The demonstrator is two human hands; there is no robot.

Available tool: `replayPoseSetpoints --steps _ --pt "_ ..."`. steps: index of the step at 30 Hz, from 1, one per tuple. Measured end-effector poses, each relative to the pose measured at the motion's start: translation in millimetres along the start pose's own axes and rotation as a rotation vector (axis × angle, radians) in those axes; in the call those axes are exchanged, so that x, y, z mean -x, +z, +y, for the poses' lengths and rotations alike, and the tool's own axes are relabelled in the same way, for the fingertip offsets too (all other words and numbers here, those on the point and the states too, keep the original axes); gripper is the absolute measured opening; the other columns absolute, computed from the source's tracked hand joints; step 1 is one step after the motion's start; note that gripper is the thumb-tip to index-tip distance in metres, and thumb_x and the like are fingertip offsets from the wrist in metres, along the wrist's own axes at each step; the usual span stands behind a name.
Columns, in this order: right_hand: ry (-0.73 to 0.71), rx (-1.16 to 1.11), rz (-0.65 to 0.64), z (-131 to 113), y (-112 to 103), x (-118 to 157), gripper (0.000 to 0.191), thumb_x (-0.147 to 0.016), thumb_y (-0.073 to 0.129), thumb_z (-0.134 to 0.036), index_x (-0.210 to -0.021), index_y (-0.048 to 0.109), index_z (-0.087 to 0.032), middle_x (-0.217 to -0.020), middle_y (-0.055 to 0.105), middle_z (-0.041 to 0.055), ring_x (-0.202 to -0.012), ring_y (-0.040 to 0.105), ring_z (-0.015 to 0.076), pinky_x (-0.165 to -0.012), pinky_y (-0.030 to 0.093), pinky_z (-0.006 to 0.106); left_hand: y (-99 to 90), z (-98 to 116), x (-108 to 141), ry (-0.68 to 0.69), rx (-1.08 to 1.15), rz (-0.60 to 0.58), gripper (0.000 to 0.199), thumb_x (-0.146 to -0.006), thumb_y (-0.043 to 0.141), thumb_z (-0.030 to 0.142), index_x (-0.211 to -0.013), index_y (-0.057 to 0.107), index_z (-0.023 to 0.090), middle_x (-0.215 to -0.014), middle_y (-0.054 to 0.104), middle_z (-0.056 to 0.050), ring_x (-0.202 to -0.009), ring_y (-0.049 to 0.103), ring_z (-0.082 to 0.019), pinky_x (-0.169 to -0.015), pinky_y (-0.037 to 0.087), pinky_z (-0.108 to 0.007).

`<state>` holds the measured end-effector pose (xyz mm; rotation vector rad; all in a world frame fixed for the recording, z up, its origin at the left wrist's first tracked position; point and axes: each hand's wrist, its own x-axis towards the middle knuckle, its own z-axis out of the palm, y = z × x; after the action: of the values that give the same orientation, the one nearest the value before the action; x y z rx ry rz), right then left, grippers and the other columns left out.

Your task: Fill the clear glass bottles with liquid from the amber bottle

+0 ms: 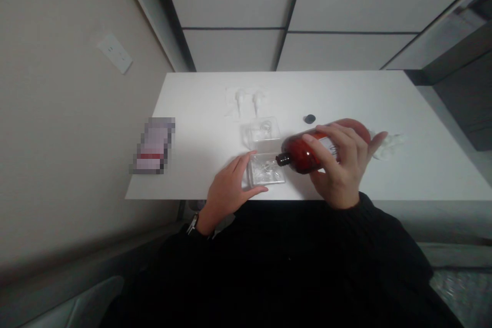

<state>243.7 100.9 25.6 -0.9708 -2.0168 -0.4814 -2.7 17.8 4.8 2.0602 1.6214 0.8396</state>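
A large amber bottle (pixel 303 152) with a pale label is tipped nearly on its side, its dark open neck pointing left over the right edge of a clear box. My right hand (pixel 340 164) is wrapped round the bottle. Thumb and fingers of my left hand (pixel 232 182) hold the left side of the clear box (pixel 267 170), which has small clear pieces inside. Whether liquid is leaving the neck cannot be made out. Just behind the box is a clear lid or second compartment (pixel 264 130) with a ring shape on it.
Two white pump heads (pixel 240 100) lie at the back of the white table (pixel 200 138). A black cap (pixel 309 119) sits behind the bottle. Crumpled clear plastic (pixel 388 146) is at the right, and a blurred pinkish package (pixel 154 146) at the left edge.
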Motion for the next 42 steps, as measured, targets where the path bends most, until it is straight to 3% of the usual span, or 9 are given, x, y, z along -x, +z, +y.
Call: replayPoseSetpoints --steps 10,19,24,30,42 --pt "-0.037 -0.008 0.008 0.2 -5.1 -4.0 0.066 -0.090 0.066 -0.004 -0.147 0.059 -0.036 -0.134 0.070 0.0083 -0.126 0.066 0.0317 -0.124 0.018 0.080 0.5 0.2 0.1 0.003 0.007 -0.004 0.085 -0.086 0.086 0.051 -0.154 0.044 0.020 -0.150 0.064 -0.017 -0.140 0.063 -0.033 -0.117 0.053 -0.049" --pt "-0.058 0.007 0.037 2.3 -5.5 -3.7 0.072 -0.088 0.064 -0.006 -0.152 0.055 -0.038 -0.137 0.069 0.0070 -0.126 0.065 0.0318 -0.125 0.015 0.081 0.6 -1.4 0.9 -0.005 0.013 -0.008 0.087 -0.086 0.086 0.051 -0.155 0.043 0.020 -0.151 0.063 -0.017 -0.140 0.063 -0.033 -0.116 0.054 -0.050" --pt "-0.060 0.012 0.017 0.2 -6.7 -3.9 0.071 -0.089 0.065 -0.005 -0.151 0.056 -0.038 -0.136 0.070 0.0078 -0.126 0.066 0.0320 -0.127 0.015 0.078 -1.2 0.2 0.8 -0.028 0.017 -0.023 0.086 -0.086 0.086 0.050 -0.155 0.043 0.021 -0.151 0.063 -0.016 -0.141 0.062 -0.034 -0.116 0.054 -0.051" --pt "-0.015 0.001 0.048 -2.8 -5.6 -4.1 0.080 -0.088 0.065 -0.001 -0.153 0.054 -0.046 -0.135 0.072 0.0023 -0.123 0.069 0.0303 -0.129 0.016 0.076 -3.1 1.5 1.0 -0.069 0.015 -0.052 0.086 -0.086 0.087 0.049 -0.155 0.044 0.021 -0.152 0.063 -0.017 -0.140 0.062 -0.035 -0.116 0.054 -0.054" --pt "-0.040 0.013 0.055 -5.1 -6.1 -3.3 0.072 -0.086 0.063 0.004 -0.146 0.062 -0.037 -0.136 0.072 0.0044 -0.127 0.067 0.0254 -0.134 0.015 0.062 -1.8 -0.4 2.3 -0.110 0.020 -0.044 0.085 -0.084 0.090 0.042 -0.155 0.046 0.025 -0.152 0.064 -0.015 -0.140 0.063 -0.036 -0.117 0.053 -0.057"
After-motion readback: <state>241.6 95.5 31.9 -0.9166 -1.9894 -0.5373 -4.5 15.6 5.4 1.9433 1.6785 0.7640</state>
